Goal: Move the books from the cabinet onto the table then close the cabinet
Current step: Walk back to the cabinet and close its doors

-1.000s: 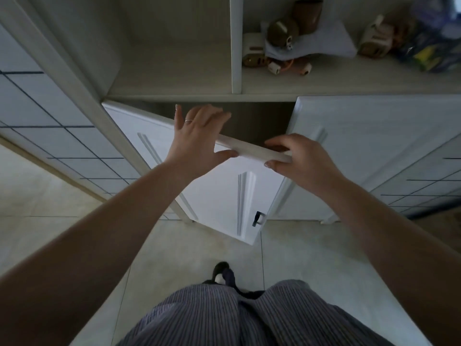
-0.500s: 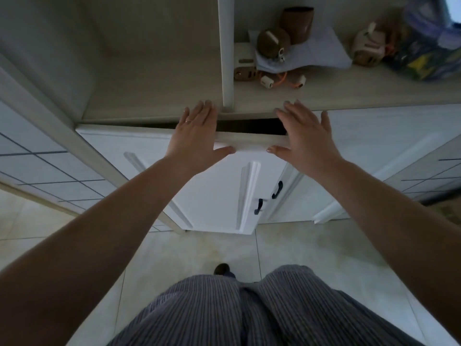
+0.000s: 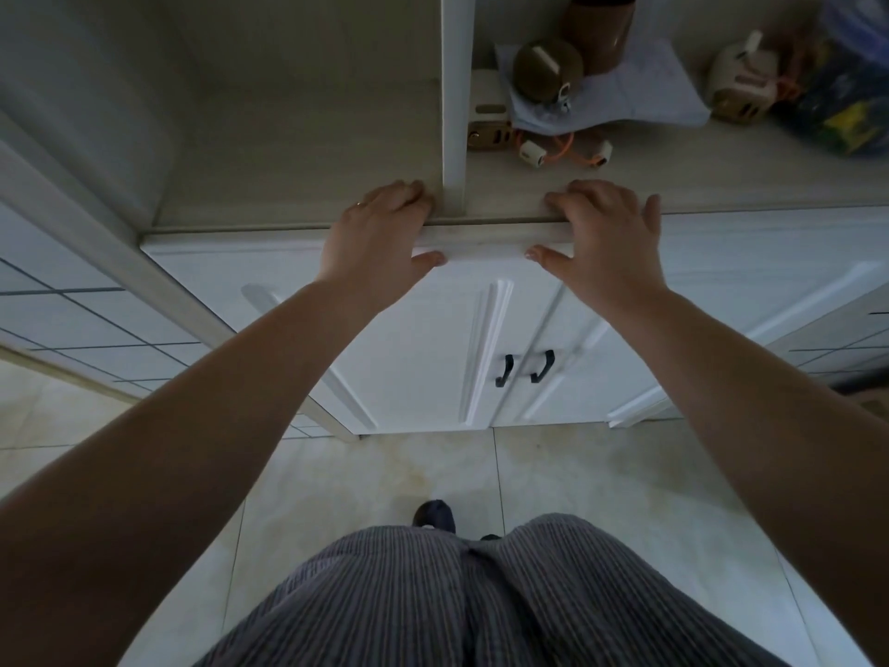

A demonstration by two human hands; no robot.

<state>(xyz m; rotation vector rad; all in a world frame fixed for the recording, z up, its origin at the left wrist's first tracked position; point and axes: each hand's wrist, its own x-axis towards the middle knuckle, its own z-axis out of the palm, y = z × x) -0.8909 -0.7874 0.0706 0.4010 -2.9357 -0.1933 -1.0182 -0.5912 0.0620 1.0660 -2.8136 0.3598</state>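
The white cabinet's left door (image 3: 423, 339) now sits flush with the right door (image 3: 591, 329), both black handles side by side near the middle. My left hand (image 3: 380, 233) lies flat on the top edge of the left door, fingers spread over the shelf lip. My right hand (image 3: 601, 233) presses the same edge further right, fingers apart and holding nothing. No books are in view.
The open shelf (image 3: 298, 185) above the doors is bare on the left. On the right it holds a brown cup (image 3: 599, 31), a round brown object (image 3: 546, 67), papers, small gadgets and a colourful bag (image 3: 846, 89). Tiled floor and my striped trousers lie below.
The left door swung from wide open to flush with the cabinet front. Both hands rode its top edge inward and now rest against the shelf lip.
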